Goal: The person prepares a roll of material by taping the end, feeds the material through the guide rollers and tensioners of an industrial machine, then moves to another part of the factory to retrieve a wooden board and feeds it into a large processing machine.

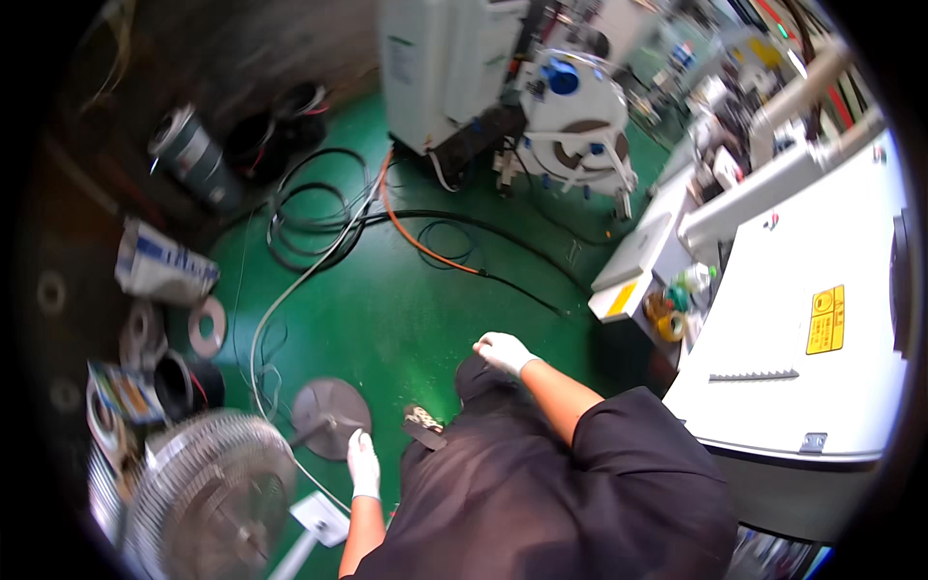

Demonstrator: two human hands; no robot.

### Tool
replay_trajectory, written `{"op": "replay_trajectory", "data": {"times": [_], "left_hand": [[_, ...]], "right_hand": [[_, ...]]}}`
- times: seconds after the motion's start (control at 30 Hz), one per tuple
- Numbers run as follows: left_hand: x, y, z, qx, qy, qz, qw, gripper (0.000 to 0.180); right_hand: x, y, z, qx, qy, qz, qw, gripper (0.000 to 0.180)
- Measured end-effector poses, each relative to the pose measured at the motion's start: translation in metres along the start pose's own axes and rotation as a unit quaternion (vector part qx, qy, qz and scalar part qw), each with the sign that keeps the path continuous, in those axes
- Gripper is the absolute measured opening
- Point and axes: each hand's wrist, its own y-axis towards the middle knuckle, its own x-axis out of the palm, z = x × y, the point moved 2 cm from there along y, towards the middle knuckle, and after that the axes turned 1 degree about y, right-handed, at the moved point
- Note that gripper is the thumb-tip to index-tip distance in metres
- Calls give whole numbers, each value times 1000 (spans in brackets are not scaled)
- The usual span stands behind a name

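Note:
My left hand (363, 464), in a white glove, hangs low beside the dark clothing over my body. Its fingers are stretched out and nothing shows in them. The round base (331, 418) of a stand is nearest to it, on the green floor. Gloved in white too, my right hand (504, 353) is out in front of my dark trousers, above the floor. Its fingers are curled in, and no object shows in them. One patterned shoe (422, 419) appears between my hands. The picture is slightly blurred.
A large fan (217, 498) stands at the lower left. Black hoses (319, 217) and an orange cable (411, 232) lie across the floor ahead. A white cabinet (440, 72) and a wheeled machine (575, 126) stand beyond. To the right is a white machine cover (773, 319).

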Motion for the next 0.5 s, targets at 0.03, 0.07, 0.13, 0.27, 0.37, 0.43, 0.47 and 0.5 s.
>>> {"op": "replay_trajectory", "data": {"times": [0.03, 0.07, 0.13, 0.27, 0.37, 0.43, 0.47, 0.5], "left_hand": [[6, 33, 33, 52, 23, -42, 997, 40], [17, 64, 51, 94, 40, -88, 991, 39], [35, 114, 102, 121, 64, -184, 973, 37], [81, 197, 126, 70, 156, -273, 947, 45], [97, 246, 208, 63, 184, -297, 935, 46], [113, 288, 270, 111, 186, -307, 927, 46], [125, 306, 306, 134, 176, -315, 923, 46], [140, 332, 333, 175, 188, -308, 916, 46]], "right_hand": [[-19, 3, 8, 36, 50, 27, 998, 45], [-32, 9, 30, 49, 63, 71, 994, 45], [-38, 19, 87, 102, 93, 130, 982, 45], [-34, 20, 176, 275, 104, 100, 951, 50], [-50, 32, 212, 348, 99, 23, 932, 52], [-79, 55, 216, 378, 129, 27, 917, 52], [-92, 71, 220, 371, 131, 50, 918, 51], [-109, 88, 226, 364, 133, 74, 919, 51]]}}
